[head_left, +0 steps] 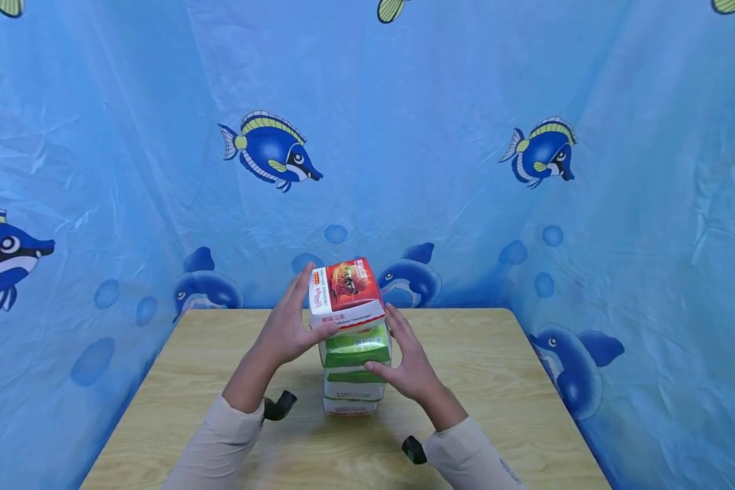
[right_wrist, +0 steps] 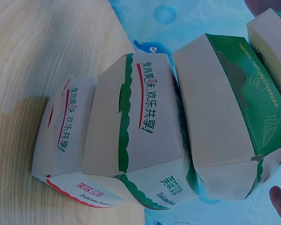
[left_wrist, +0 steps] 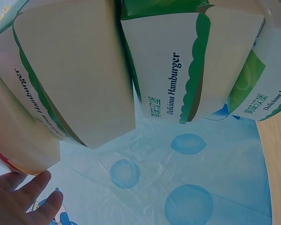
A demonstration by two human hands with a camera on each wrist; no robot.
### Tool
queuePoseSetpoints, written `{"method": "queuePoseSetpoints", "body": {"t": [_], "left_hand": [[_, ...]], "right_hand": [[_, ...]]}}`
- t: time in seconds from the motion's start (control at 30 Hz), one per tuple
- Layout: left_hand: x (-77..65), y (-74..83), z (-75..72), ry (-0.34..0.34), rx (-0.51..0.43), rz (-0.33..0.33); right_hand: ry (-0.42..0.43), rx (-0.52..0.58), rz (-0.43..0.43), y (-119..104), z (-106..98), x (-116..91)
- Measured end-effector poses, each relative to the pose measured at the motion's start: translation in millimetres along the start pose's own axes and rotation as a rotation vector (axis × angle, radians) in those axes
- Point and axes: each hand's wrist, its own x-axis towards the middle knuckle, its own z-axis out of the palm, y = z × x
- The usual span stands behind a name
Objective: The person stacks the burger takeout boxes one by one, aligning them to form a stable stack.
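In the head view a column of several folded-paper hamburger boxes stands on the table. At its top a red hamburger box (head_left: 352,284) sits tilted and turned over a green hamburger box (head_left: 355,348). My left hand (head_left: 282,333) holds the red box from the left, thumb on its front edge and fingers along its side. My right hand (head_left: 412,367) is spread round the right side of the column, its fingertips by the red box's lower right corner and its thumb in front of the green box. The bottom box (right_wrist: 68,126) has red trim.
The wooden table (head_left: 465,354) extends on both sides of the column. A blue curtain (head_left: 367,170) printed with fish and dolphins hangs behind and beside it. Black wrist mounts (head_left: 280,405) stick out by the sleeves.
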Motion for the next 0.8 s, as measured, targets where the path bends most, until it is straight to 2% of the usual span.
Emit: {"method": "queuePoseSetpoints", "body": {"t": [0.5, 0.8], "left_hand": [[3.6, -2.1, -0.2, -0.018, -0.012, 0.009], [1.9, 2.8, -1.3, -0.073, -0.071, 0.073]], "right_hand": [[-0.012, 0.007, 0.014, -1.8, 0.2, 1.4], [-0.014, 0.012, 0.014, -1.5, 1.5, 1.3]]}}
